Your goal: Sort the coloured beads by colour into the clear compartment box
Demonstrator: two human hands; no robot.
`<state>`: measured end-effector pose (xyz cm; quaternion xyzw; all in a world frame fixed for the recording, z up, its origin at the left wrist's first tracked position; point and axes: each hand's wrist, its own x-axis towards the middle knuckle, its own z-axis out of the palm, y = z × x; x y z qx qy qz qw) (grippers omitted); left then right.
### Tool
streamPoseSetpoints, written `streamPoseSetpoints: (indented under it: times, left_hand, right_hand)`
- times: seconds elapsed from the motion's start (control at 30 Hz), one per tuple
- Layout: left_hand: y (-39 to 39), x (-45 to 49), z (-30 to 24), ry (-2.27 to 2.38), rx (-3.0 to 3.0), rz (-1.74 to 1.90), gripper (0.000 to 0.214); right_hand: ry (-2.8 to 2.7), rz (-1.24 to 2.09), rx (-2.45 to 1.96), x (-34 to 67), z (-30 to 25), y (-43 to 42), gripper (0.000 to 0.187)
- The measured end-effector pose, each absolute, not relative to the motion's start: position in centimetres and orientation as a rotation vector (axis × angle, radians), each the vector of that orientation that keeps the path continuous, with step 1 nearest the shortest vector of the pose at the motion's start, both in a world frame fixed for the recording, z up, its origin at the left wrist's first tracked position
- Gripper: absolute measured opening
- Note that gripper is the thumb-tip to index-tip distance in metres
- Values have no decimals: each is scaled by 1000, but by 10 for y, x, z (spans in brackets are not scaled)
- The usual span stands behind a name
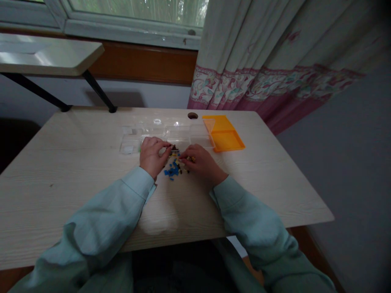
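My left hand is closed, thumb and forefinger pinched at the far side of a small pile. Whatever lies between its fingertips is too small to make out. My right hand is closed too, its fingertips together over the pile's right side; small yellowish bits show at its fingers, but I cannot tell what it grips. Between both hands lie loose small pieces, mostly blue, with some yellow and black ones. Right behind the hands, a clear plastic box with compartments is partly hidden by them.
An orange tray with a divider stands right of the clear box, touching or overlapping its end. A round hole pierces the wooden table near its back edge. A raised shelf on black legs stands back left; a curtain hangs behind.
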<state>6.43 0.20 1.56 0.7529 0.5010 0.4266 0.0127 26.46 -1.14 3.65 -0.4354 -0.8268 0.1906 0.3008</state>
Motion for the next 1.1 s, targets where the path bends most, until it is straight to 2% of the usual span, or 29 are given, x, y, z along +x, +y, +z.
streamPoseSetpoints:
  times: [0.23,0.63,1.1]
  left_hand:
    - [1,65,16,1549,2325,1312,17]
    - [2,66,14,1552,2335,1318,16]
    - [3,65,13,1530,2362,1292,17]
  right_hand:
    - [-2529,445,-967,273,40,-10,13]
    - [-2546,286,-1056,270,35,-10,13]
    - [-2568,259,-1020,272,35,-9,13]
